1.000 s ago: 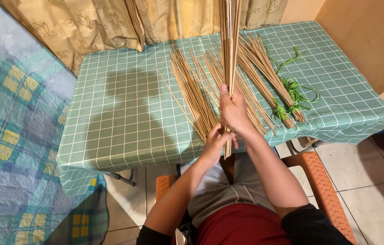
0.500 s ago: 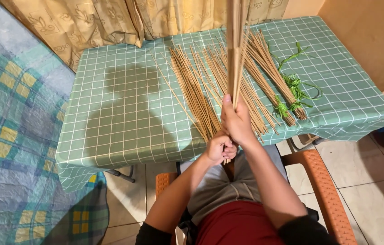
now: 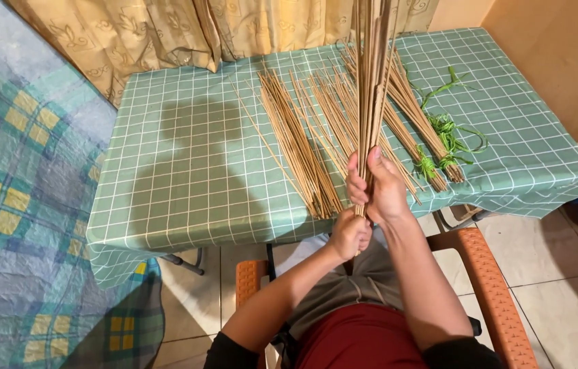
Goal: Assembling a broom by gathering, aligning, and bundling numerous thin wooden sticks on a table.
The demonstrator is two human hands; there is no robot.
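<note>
My right hand (image 3: 376, 186) grips a bundle of thin tan sticks (image 3: 373, 75) held upright over the near edge of the table, its top running out of view. Just below, my left hand (image 3: 349, 234) is closed around the bundle's lower end. On the table lie several loose heaps of the same sticks (image 3: 299, 143). To the right lie stick bundles tied with green strips (image 3: 443, 160).
The table wears a green checked cloth (image 3: 186, 171) and stands against tan curtains (image 3: 166, 31). I sit on an orange plastic chair (image 3: 490, 273). A patterned quilt (image 3: 22, 198) lies to the left, a tiled floor (image 3: 562, 273) to the right.
The upright bundle has stayed in both hands. My hands have shifted slightly, the left one dropping lower under the right at the table edge.
</note>
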